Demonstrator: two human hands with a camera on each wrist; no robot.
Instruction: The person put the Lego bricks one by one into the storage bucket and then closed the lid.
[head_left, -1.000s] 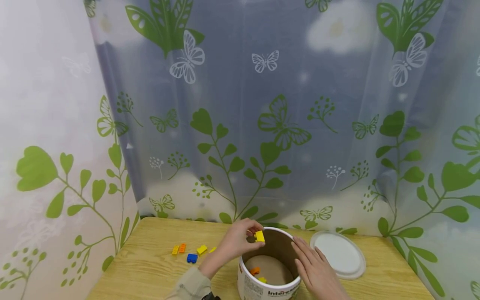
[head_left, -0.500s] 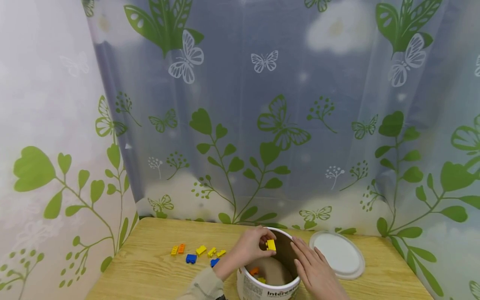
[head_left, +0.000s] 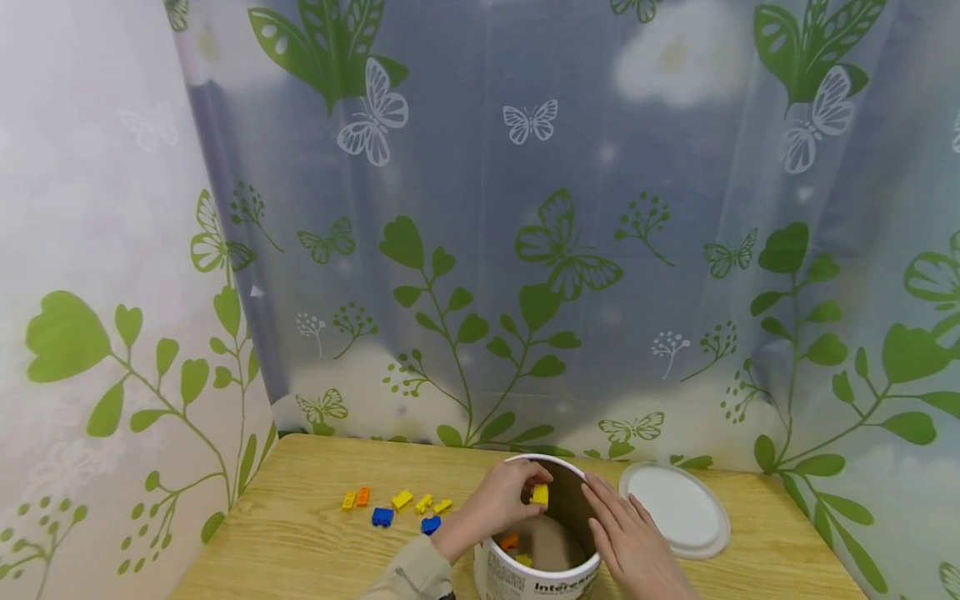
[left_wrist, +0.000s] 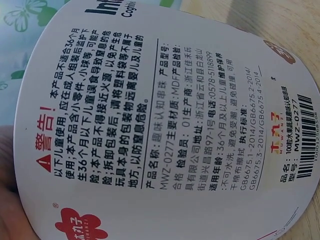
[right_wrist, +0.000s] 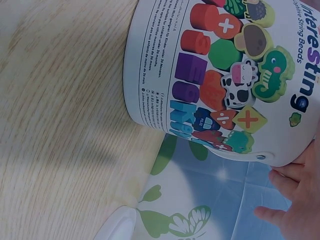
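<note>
My left hand [head_left: 501,500] pinches a yellow toy brick [head_left: 539,495] over the mouth of a round white bucket [head_left: 551,574]. An orange brick [head_left: 509,540] and another yellow brick [head_left: 522,561] lie at the bottom of the bucket. Fairly straight fingers of my right hand [head_left: 633,537] rest on the bucket's right rim. In the left wrist view the printed bucket wall [left_wrist: 150,210] fills most of the picture, and the held brick is out of sight. The right wrist view has my right hand [right_wrist: 295,195] at the bucket's rim.
Left of the bucket, several loose bricks lie on the wooden table [head_left: 285,542], among them a blue brick [head_left: 382,517], an orange brick [head_left: 363,497] and a yellow brick [head_left: 402,500]. A white lid [head_left: 678,510] lies to the right. A patterned curtain [head_left: 480,333] hangs behind.
My left hand has moved right with the yellow brick and dipped slightly lower at the bucket's mouth. More loose bricks show behind my forearm. The right hand stays put.
</note>
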